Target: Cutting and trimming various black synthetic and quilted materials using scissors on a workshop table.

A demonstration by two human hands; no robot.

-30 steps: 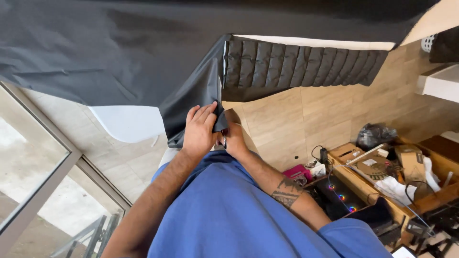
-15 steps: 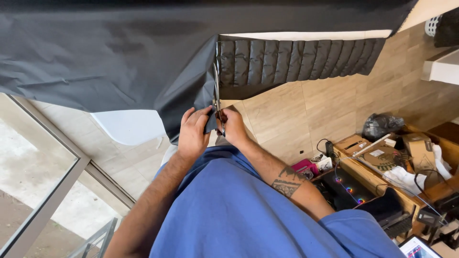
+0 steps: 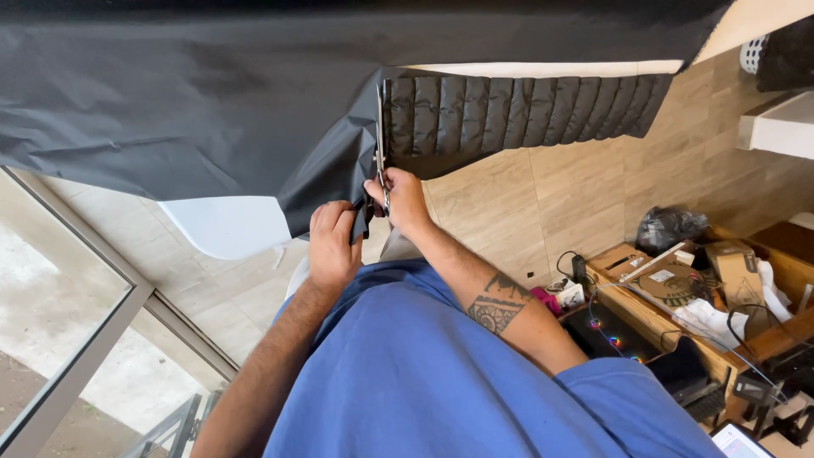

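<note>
Compared with the earlier frames, both hands have slid a little to the right and lower in the picture, and the scissors blades now reach further up into the cloth. At far left, a glass door frame (image 3: 76, 339) crosses pale floor tiles. A large sheet of black fabric (image 3: 186, 102) fills the upper left and centre of the frame, draped over a white table edge (image 3: 225, 225). Just left of centre, one hand (image 3: 332, 246), which looks like the person's left though the upside-down view makes that uncertain, is closed in a pinch on the fabric's hanging lower edge. Immediately to its right, the other hand (image 3: 400, 199) is wrapped around the handles of a pair of scissors (image 3: 381, 144), whose slim blades point upward along the boundary between the smooth fabric and a quilted black panel (image 3: 517, 114) stretching to the upper right. The cut seems to have only a short run behind it, with most of the fabric above the blades uncut. At lower right, a cluttered wooden workbench (image 3: 678, 314) holds cardboard boxes and cables.
</note>
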